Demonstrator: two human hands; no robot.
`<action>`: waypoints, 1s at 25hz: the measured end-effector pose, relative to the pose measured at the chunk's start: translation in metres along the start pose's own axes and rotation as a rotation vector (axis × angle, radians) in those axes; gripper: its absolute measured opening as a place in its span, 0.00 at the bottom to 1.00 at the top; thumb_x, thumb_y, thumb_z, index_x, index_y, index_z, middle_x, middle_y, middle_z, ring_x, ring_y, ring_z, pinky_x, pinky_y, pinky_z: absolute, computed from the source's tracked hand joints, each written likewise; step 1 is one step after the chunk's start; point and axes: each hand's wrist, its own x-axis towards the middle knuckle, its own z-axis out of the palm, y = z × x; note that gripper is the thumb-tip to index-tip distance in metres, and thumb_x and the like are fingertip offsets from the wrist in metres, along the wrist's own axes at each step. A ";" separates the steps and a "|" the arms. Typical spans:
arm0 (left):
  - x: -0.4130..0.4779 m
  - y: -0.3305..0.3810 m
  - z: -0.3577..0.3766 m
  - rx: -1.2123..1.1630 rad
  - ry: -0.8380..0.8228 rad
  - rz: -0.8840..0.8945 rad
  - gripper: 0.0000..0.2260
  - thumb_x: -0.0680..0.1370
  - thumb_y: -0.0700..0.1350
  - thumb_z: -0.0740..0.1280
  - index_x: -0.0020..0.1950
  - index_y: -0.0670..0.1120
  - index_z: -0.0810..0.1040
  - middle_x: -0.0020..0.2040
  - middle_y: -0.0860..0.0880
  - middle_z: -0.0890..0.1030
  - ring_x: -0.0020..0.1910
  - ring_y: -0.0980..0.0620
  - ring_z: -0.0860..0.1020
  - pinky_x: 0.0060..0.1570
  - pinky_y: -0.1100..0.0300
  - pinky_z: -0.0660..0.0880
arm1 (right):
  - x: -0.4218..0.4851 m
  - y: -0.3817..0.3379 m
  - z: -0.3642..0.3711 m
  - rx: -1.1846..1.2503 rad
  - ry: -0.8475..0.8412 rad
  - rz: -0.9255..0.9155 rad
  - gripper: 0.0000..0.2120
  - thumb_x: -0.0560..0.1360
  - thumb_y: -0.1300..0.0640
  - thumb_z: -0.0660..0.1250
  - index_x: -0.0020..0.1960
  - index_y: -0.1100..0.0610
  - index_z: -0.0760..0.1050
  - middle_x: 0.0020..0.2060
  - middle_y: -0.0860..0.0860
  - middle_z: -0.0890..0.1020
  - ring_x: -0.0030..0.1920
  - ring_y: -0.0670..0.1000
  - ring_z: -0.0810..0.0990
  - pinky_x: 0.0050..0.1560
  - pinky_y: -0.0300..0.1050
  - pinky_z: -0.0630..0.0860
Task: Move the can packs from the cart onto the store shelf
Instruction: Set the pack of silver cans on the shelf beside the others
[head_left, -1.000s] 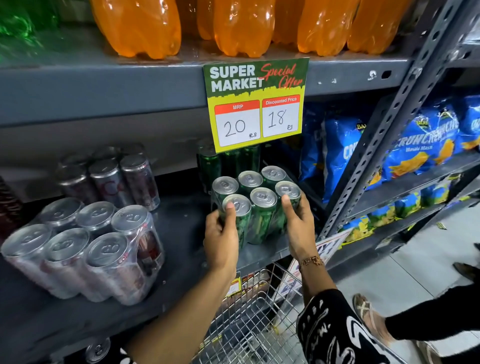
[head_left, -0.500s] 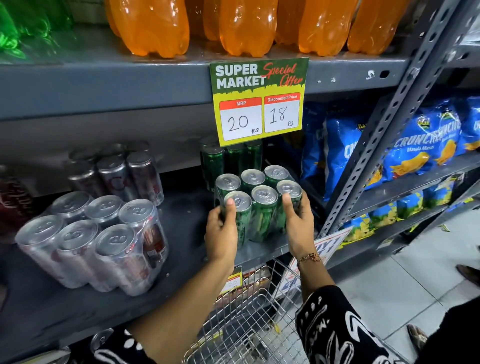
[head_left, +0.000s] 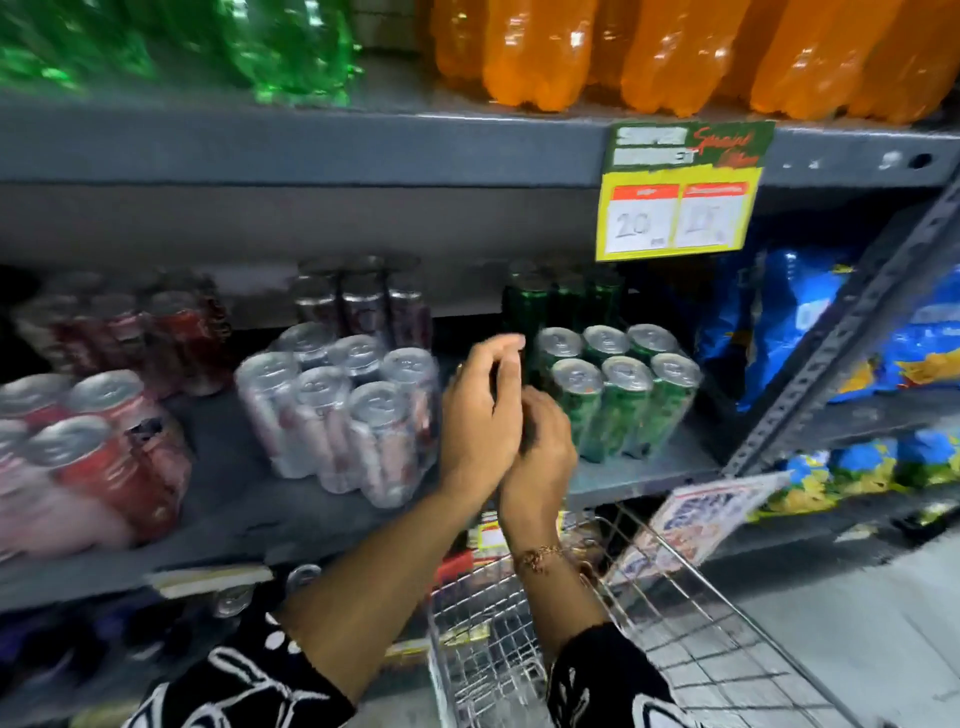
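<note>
Both hands (head_left: 506, 431), seemingly empty, hover just left of the green can pack (head_left: 618, 389).

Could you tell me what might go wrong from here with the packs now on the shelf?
The green can pack stands near the shelf's front edge, so a bump could tip it into the cart. Both the left hand and right hand are off it, beside the silver can pack, which either could nudge.

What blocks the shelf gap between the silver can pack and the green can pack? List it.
Only the person's own hands: the left hand and right hand hover together in front of the gap between the silver can pack and the green can pack. No product shows there.
</note>
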 end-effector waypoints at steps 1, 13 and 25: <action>0.005 0.000 -0.022 0.024 0.056 0.030 0.15 0.79 0.50 0.56 0.56 0.46 0.78 0.55 0.52 0.82 0.56 0.53 0.79 0.58 0.60 0.72 | -0.011 -0.009 0.016 0.042 -0.098 0.044 0.13 0.73 0.60 0.64 0.55 0.63 0.80 0.53 0.55 0.83 0.58 0.59 0.79 0.62 0.46 0.72; 0.033 -0.081 -0.179 -0.138 0.222 -0.628 0.20 0.77 0.63 0.54 0.57 0.53 0.78 0.52 0.52 0.82 0.51 0.52 0.80 0.50 0.55 0.76 | -0.070 -0.044 0.094 0.192 -0.166 0.374 0.34 0.74 0.41 0.64 0.75 0.50 0.61 0.70 0.54 0.71 0.71 0.52 0.69 0.73 0.53 0.66; 0.011 -0.073 -0.166 -0.161 0.304 -0.694 0.22 0.62 0.69 0.62 0.49 0.57 0.77 0.56 0.50 0.83 0.56 0.46 0.80 0.61 0.42 0.75 | -0.039 -0.024 0.067 0.194 -0.342 0.309 0.26 0.74 0.46 0.67 0.69 0.55 0.71 0.62 0.51 0.79 0.64 0.49 0.76 0.67 0.44 0.71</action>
